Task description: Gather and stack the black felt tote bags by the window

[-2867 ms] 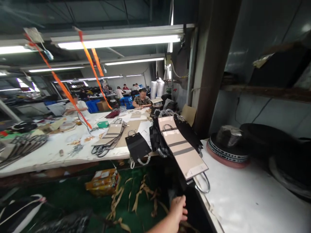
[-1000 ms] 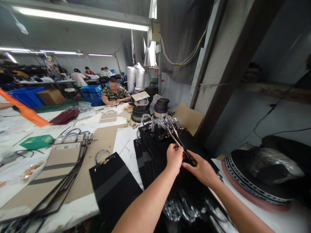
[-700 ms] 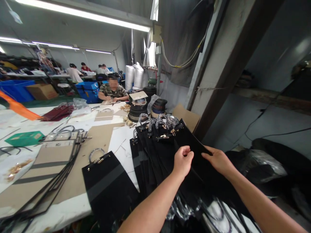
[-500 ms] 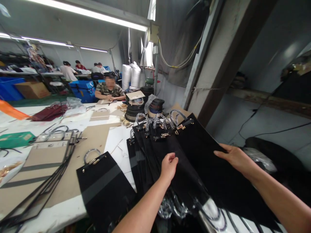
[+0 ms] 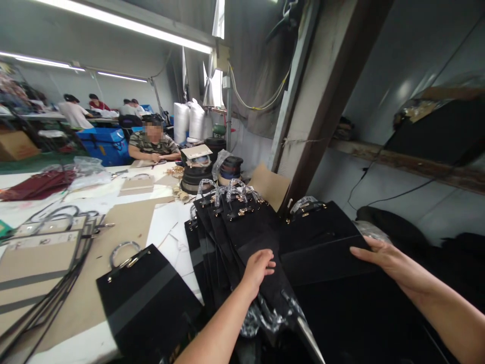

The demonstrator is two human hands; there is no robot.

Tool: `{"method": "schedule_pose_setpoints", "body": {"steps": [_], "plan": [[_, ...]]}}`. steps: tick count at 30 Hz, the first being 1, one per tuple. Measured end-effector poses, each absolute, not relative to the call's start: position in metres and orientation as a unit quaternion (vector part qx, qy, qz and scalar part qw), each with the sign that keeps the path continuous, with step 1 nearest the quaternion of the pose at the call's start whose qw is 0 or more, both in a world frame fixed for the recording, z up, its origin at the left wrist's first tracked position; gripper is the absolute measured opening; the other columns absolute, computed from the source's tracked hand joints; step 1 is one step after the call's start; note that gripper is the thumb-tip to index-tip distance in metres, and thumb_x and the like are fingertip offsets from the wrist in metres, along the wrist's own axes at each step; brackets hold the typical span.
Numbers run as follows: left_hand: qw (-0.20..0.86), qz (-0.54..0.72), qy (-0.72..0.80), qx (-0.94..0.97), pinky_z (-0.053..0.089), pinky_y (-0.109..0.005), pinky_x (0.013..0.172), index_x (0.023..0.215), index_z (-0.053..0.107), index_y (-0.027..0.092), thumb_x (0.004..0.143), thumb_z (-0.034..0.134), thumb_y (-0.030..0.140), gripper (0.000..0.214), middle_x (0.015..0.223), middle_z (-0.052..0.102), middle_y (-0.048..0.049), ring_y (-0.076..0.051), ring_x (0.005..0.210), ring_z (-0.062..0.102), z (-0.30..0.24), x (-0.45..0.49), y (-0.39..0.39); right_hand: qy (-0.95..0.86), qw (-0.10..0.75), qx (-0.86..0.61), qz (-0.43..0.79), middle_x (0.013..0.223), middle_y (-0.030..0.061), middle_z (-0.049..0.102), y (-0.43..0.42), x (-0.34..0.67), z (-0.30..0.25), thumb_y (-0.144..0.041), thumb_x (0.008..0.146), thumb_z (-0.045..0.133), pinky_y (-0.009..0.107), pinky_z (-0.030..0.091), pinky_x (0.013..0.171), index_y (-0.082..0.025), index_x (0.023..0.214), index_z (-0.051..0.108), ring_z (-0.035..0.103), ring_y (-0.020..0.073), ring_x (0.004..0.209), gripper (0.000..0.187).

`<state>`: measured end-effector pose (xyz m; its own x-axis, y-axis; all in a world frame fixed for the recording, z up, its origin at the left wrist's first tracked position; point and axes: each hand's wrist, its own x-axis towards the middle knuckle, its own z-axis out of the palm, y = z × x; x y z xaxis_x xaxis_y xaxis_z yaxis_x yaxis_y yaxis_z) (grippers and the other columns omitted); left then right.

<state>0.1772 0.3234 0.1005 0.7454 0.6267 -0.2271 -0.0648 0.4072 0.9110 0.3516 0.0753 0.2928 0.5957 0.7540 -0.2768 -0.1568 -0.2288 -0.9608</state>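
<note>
My right hand (image 5: pixel 379 253) pinches the right edge of a black handbag panel (image 5: pixel 333 253), thumb on top. This panel has a plastic-wrapped handle (image 5: pixel 305 203) and gold fittings at its top, and a crease runs across it. Over the fanned pile of black handbag panels (image 5: pixel 242 227), my left hand (image 5: pixel 258 270) has loosely curled fingers, slightly apart, with nothing visible in them. Whether it touches the pile is unclear. More wrapped handles (image 5: pixel 261 316) stick out at the pile's lower end. A separate black panel with a grey stripe (image 5: pixel 147 293) lies to the left.
Beige panels with dark straps (image 5: pixel 41 263) lie at the left, beside brown paper (image 5: pixel 125 222). Dark rolls (image 5: pixel 195 177) stand at the table's back. A co-worker (image 5: pixel 153 144) sits across the table. A slanted pillar (image 5: pixel 322 86) rises behind the pile.
The panel in my right hand has shifted right and down, apart from the pile, and now shows a crease. My left hand stays over the pile. The view has turned right.
</note>
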Motion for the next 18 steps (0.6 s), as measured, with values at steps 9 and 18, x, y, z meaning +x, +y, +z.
{"method": "schedule_pose_setpoints", "body": {"steps": [9, 18], "plan": [[0.754, 0.259, 0.330, 0.506, 0.058, -0.028, 0.067, 0.106, 0.074, 0.015, 0.075, 0.081, 0.054, 0.051, 0.101, 0.072, -0.0123, -0.021, 0.087, 0.069, 0.083, 0.164, 0.342, -0.120, 0.585, -0.706, 0.380, 0.118, 0.0049, 0.079, 0.032, 0.324, 0.288, -0.024, 0.064, 0.087, 0.040, 0.066, 0.088, -0.026, 0.107, 0.082, 0.072, 0.0413, 0.111, 0.044], [0.738, 0.289, 0.351, 0.500, 0.060, -0.030, 0.069, 0.108, 0.073, 0.015, 0.077, 0.082, 0.049, 0.047, 0.100, 0.072, -0.0115, -0.022, 0.088, 0.069, 0.081, 0.172, 0.372, -0.086, 0.562, -0.726, 0.387, 0.101, 0.0040, 0.082, -0.001, 0.330, 0.259, -0.024, 0.057, 0.084, 0.051, 0.067, 0.080, -0.034, 0.095, 0.084, 0.074, 0.0478, 0.098, 0.039]]}}
